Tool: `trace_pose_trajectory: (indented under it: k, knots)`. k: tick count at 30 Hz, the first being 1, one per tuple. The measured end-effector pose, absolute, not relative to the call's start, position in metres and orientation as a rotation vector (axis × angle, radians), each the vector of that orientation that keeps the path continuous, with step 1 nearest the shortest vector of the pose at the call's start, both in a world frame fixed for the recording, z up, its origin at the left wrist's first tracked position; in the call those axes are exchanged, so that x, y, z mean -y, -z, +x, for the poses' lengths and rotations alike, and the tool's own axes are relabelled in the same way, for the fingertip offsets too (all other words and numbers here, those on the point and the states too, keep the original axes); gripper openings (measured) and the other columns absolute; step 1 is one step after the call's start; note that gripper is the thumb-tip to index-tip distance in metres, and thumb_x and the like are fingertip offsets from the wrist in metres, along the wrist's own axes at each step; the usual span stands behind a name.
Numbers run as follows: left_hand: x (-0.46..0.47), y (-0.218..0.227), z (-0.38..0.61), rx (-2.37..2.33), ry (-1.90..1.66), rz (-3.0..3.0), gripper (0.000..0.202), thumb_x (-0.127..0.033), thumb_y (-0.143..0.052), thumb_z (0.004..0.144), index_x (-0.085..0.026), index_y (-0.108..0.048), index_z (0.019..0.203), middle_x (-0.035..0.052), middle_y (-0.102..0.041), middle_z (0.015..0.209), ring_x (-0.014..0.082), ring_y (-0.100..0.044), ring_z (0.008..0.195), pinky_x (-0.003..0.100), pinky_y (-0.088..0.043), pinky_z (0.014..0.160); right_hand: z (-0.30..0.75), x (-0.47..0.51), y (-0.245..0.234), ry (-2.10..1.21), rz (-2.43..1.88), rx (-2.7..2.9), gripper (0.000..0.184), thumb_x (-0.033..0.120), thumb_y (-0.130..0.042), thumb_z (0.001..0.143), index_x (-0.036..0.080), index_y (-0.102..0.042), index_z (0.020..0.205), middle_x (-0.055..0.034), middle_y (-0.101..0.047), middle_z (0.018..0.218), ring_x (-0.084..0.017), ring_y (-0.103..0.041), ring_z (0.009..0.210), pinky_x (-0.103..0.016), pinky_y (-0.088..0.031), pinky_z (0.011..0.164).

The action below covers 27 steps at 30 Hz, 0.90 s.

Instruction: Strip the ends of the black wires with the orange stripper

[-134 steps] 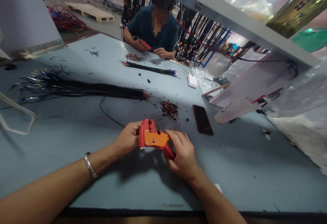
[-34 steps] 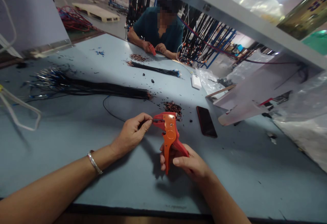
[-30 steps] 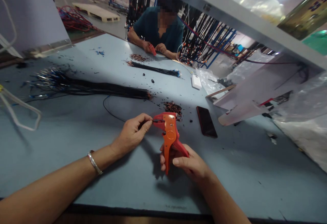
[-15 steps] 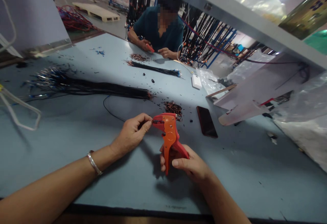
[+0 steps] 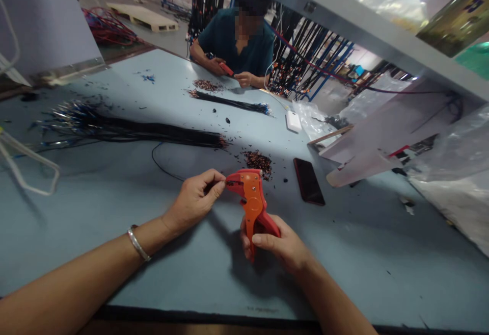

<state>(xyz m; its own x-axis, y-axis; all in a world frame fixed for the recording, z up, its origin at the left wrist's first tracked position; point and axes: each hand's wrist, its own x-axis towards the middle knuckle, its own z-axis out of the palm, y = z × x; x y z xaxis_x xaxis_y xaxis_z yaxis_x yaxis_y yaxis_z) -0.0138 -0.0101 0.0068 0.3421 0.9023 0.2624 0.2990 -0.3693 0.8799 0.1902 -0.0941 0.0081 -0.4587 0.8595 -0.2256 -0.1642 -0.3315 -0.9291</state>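
Blue-grey table across the view; black wire bundle lies on it, beyond the hands. Right hand: fingers curled round the handles of the wire stripper, handles spread in a V. Left hand: thumb and index finger pinched together at the stripper's nose. Stripper, orange and red, sits raised above the table, nose toward left hand. Thin black wire runs up to left hand.
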Motion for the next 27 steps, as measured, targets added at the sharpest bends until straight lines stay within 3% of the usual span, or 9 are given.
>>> trace_pose_trajectory:
  k: [11, 27]
  knots:
    - [0.0106, -0.0116, -0.0140, -1.032, -1.012, 1.865, 0.022, -0.032, -0.047, 0.087, -0.015, -0.061, 0.081, -0.0018, -0.056, 0.066, 0.0107, -0.048, 0.060, 0.020, -0.040, 0.057, 0.1917, 0.0945, -0.0050, -1.788, -1.054, 1.243, 0.031, 0.041, -0.070, 0.077, 0.014, -0.055, 0.082, 0.0010, -0.055, 0.063, -0.011, -0.052, 0.051, -0.023, -0.043, 0.049]
    - [0.0115, -0.0113, -0.0127, -1.009, -1.040, 1.821, 0.018, -0.028, -0.050, 0.085, -0.015, -0.061, 0.079, -0.0013, -0.057, 0.068, 0.0105, -0.050, 0.063, 0.020, -0.040, 0.060, 0.1942, 0.0938, -0.0068, -1.809, -1.021, 1.273, 0.032, 0.042, -0.069, 0.078, 0.014, -0.056, 0.085, -0.0012, -0.056, 0.068, -0.013, -0.053, 0.057, -0.025, -0.044, 0.054]
